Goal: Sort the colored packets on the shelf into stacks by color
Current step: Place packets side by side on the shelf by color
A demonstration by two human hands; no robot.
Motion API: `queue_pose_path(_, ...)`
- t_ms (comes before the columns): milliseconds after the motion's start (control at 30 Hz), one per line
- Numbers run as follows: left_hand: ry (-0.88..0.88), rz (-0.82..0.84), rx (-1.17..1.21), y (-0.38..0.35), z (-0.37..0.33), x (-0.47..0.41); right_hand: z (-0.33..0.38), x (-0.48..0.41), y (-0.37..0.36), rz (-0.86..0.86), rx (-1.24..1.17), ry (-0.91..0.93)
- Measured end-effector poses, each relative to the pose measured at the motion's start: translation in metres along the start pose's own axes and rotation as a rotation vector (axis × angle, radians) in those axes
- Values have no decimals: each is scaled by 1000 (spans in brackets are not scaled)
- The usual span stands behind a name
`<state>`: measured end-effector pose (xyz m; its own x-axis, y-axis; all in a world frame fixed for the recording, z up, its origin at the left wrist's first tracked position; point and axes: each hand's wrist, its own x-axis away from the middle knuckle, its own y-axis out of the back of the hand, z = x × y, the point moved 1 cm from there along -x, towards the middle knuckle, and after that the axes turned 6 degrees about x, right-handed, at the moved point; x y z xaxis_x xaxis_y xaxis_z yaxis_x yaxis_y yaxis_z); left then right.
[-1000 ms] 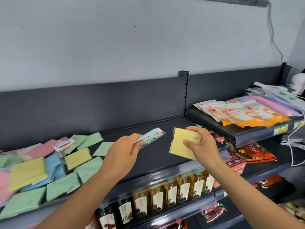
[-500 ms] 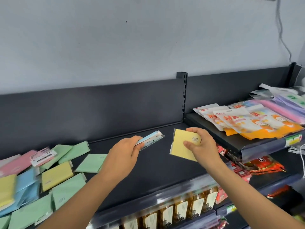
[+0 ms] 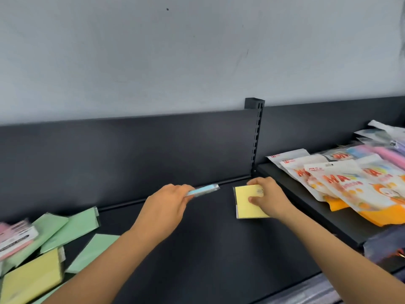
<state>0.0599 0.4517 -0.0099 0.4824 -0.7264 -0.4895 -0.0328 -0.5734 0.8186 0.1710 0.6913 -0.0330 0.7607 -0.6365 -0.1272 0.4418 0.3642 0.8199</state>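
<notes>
My right hand [image 3: 268,197] grips a yellow packet [image 3: 247,204] and holds it flat, low over or on the dark shelf [image 3: 197,249] near the back right corner. My left hand [image 3: 167,204] holds a light blue packet [image 3: 202,190] edge-on, just left of the yellow one and close to the shelf's back panel. At the left lie loose packets: green ones [image 3: 72,227], a yellow one [image 3: 32,275] and a pink one with a white label [image 3: 15,240].
A slotted upright post [image 3: 256,132] divides the back panel. To the right, a higher shelf [image 3: 306,207] carries white and orange snack bags [image 3: 359,189] and pink packs [image 3: 388,154]. A pale wall rises behind.
Both hands have moved forward and down toward the back of the shelf. The yellow packet has gone from tilted in the air to flat near the shelf surface. The camera has come closer.
</notes>
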Motion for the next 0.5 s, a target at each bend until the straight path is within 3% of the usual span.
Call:
queue_pose_path(333, -291, 230, -296, -62, 20, -2, -2, -17, -15, 10, 259, 126)
queue_pose_path(433, -212, 307, -312, -70, 14, -4, 1, -4, -27, 197, 370, 163)
queue_pose_path(500, -44, 397, -287, -73, 5, -7, -1, 6, -37, 375, 507, 171)
